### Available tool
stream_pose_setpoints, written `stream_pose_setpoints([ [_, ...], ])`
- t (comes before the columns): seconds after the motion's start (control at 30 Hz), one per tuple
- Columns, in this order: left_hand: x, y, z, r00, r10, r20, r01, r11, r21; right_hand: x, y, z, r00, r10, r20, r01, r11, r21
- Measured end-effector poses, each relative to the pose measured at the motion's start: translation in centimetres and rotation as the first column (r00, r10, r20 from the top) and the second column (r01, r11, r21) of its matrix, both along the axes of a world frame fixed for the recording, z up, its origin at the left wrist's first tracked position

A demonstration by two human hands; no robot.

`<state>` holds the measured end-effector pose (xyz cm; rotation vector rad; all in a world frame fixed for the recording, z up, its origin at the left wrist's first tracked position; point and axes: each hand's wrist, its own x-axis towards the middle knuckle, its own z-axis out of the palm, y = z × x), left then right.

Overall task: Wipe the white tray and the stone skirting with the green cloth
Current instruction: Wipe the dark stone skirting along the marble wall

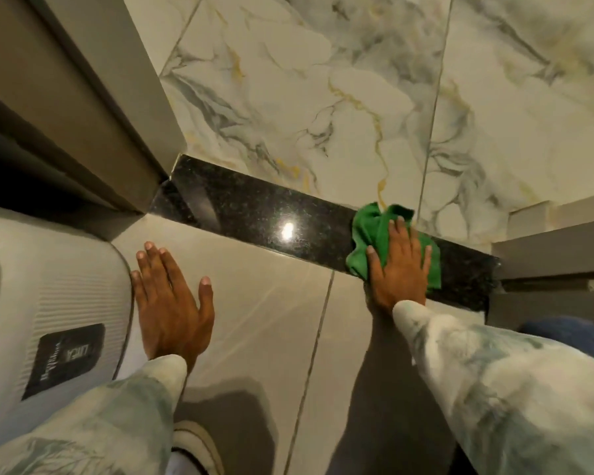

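Your right hand (398, 269) presses the green cloth (374, 234) flat on the stone skirting (254, 214); your left hand (172, 296) lies spread and empty on the floor tile (261, 303), beside a ribbed white appliance (59, 303).

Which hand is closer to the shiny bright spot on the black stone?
The right hand. It presses the green cloth on the black stone skirting, just right of the bright spot. The left hand lies flat on the floor tile, lower and farther left.

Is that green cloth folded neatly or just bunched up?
Bunched up. The green cloth shows crumpled ridges and uneven edges under the right hand, pressed flat against the black stone skirting.
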<state>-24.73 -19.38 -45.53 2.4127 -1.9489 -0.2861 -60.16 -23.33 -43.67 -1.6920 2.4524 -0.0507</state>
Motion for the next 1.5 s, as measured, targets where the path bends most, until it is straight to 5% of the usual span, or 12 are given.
stream_pose_setpoints([
  [0.1, -0.1, 0.0, 0.1, 1.0, 0.004, -0.02, -0.005, 1.0, -0.012, 0.7, -2.7, 0.1, 0.925, -0.375, 0.061, 0.376, 0.927, -0.002],
  [0.23, -0.4, 0.0, 0.1, 0.999, 0.01, -0.031, -0.011, 0.999, -0.036, 3.7, -2.5, -0.1, 0.99, 0.127, 0.068, -0.128, 0.992, 0.013],
  [0.3, -0.4, 0.0, 0.0, 0.999, 0.016, -0.038, -0.018, 0.998, -0.057, 1.1, -0.2, 0.0, 0.974, 0.219, 0.054, -0.221, 0.975, 0.034],
  [0.4, -0.2, 0.0, -0.3, 0.999, 0.01, -0.045, -0.014, 0.997, -0.08, -4.6, 2.1, -0.1, 0.998, -0.063, -0.009, 0.063, 0.997, 0.044],
  [0.5, 0.0, 0.2, -0.8, 0.999, 0.014, -0.036, -0.017, 0.995, -0.1, -8.0, 1.3, 0.0, 0.904, -0.426, 0.037, 0.427, 0.904, -0.012],
  [0.73, 0.0, 0.2, -0.9, 0.999, 0.005, -0.039, -0.009, 0.995, -0.101, -8.5, -2.0, -0.4, 0.801, -0.594, 0.071, 0.598, 0.794, -0.106],
  [0.93, -0.1, -0.1, 0.1, 0.999, 0.007, -0.04, -0.01, 0.997, -0.076, 2.4, -6.4, -0.5, 0.947, -0.312, 0.073, 0.316, 0.947, -0.055],
  [1.07, 0.0, -0.1, 0.0, 1.0, 0.014, -0.019, -0.015, 0.999, -0.05, 15.4, -10.1, -0.3, 0.985, 0.094, 0.145, -0.093, 0.996, -0.011],
  [1.2, 0.0, -0.3, 0.0, 0.999, 0.031, -0.011, -0.032, 0.999, -0.02, 26.2, -9.7, -0.2, 0.845, 0.51, 0.161, -0.516, 0.857, -0.006],
  [1.3, 0.1, -0.3, -0.1, 0.999, 0.032, -0.012, -0.032, 0.999, -0.017, 25.2, -9.1, -0.4, 0.703, 0.701, 0.124, -0.704, 0.71, -0.025],
  [1.37, 0.1, -0.3, -0.1, 0.999, 0.037, -0.021, -0.037, 0.999, -0.017, 21.8, -8.6, -0.7, 0.651, 0.752, 0.106, -0.75, 0.658, -0.059],
  [1.5, 0.2, -0.3, -0.2, 0.999, 0.029, -0.03, -0.029, 1.0, -0.008, 13.4, -6.8, -1.0, 0.832, 0.548, 0.092, -0.543, 0.836, -0.076],
])
